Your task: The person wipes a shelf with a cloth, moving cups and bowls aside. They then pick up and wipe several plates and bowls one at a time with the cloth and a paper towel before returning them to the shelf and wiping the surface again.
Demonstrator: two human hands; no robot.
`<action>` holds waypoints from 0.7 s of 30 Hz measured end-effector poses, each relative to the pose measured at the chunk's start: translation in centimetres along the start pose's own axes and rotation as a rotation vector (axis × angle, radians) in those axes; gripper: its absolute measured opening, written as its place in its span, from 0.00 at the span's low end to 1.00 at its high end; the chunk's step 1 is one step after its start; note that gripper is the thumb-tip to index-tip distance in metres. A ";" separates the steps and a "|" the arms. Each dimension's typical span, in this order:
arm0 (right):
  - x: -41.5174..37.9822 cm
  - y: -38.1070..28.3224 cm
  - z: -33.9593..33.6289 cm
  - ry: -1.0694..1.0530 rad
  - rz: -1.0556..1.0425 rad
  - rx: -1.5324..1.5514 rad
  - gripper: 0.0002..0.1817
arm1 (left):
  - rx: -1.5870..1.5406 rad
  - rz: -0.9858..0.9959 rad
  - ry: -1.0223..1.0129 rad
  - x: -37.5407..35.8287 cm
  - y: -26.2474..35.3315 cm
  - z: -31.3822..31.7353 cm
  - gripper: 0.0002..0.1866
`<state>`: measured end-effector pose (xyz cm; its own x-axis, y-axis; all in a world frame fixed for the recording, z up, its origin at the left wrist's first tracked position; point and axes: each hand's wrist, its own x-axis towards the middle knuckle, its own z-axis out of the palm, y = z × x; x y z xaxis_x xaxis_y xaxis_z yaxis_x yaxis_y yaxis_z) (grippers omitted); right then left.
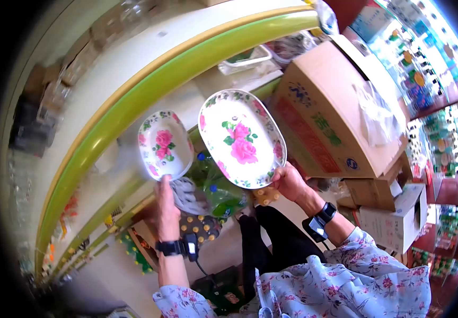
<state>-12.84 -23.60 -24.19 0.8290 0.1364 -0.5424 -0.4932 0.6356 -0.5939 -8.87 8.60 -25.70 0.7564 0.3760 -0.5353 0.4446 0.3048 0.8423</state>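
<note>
My left hand (167, 204) grips the near edge of a small white dish (152, 139) printed with pink roses and green leaves. A larger oval plate (258, 127) with the same rose pattern is in my right hand (289, 183), pinched at its lower right rim. Both pieces are raised and tilted, their patterned faces towards me. They are side by side with a narrow gap between them. Beneath the small dish, beside my left hand, is a grey bundle (186, 195) that I cannot identify. The fingers behind each dish are partly hidden.
A curved green-and-yellow counter edge (149, 79) sweeps across the left and top. To the right stands a large cardboard box (324, 111) with a clear plastic bag (380, 119) on it. Green bottles (221, 197) are below the plates. Shelves of bottles (441, 143) line the far right.
</note>
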 end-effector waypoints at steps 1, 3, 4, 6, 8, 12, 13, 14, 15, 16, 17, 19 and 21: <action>-0.8 -0.2 -0.7 0.016 -0.015 -0.013 0.23 | -0.074 -0.059 -0.087 0.1 1.4 1.2 0.17; -2.4 -0.4 -1.7 0.040 -0.045 -0.045 0.23 | 0.009 -0.059 -0.186 1.8 2.9 2.1 0.15; -3.8 -1.0 0.1 0.135 -0.075 0.036 0.23 | -0.119 0.006 -0.119 3.3 3.1 3.5 0.16; -4.6 -0.6 -0.5 0.145 -0.108 0.053 0.23 | -0.130 -0.145 -0.307 3.8 4.0 2.4 0.15; -5.3 0.1 -1.9 0.118 -0.136 0.056 0.21 | -0.010 0.069 -0.403 2.6 3.9 1.1 0.19; -7.4 -0.5 -1.6 0.093 -0.226 0.044 0.22 | 0.644 0.457 -0.402 -4.2 3.6 -1.0 0.39; -7.5 -0.6 -1.6 0.069 -0.225 0.019 0.23 | 0.708 0.529 -0.401 -5.7 3.2 -1.6 0.40; -7.9 -0.6 -2.1 0.045 -0.221 -0.006 0.23 | 0.451 0.567 -0.416 -5.6 0.7 -2.2 0.31; -8.3 -0.4 -2.2 0.020 -0.214 -0.032 0.23 | 0.050 0.195 -0.431 -4.8 0.6 -2.0 0.23; -8.5 -0.5 -1.6 0.056 -0.244 -0.094 0.25 | -0.393 -0.139 -0.304 -4.2 0.6 -1.9 0.18; -8.4 -0.4 -1.8 0.036 -0.236 -0.127 0.25 | -0.454 -0.310 -0.219 -6.2 3.5 -0.6 0.17; -7.6 0.3 -2.1 -0.019 -0.214 -0.208 0.27 | -0.518 -0.220 -0.445 -11.4 7.9 0.2 0.17; -7.2 0.5 -0.6 -0.120 -0.212 -0.247 0.33 | -0.551 -0.002 -0.409 -17.0 11.4 2.8 0.17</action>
<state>-19.22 -24.70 -20.99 0.9375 0.1187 -0.3271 -0.3439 0.4584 -0.8195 -15.34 3.26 -6.80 0.9244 0.0476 -0.3784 0.2189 0.7462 0.6287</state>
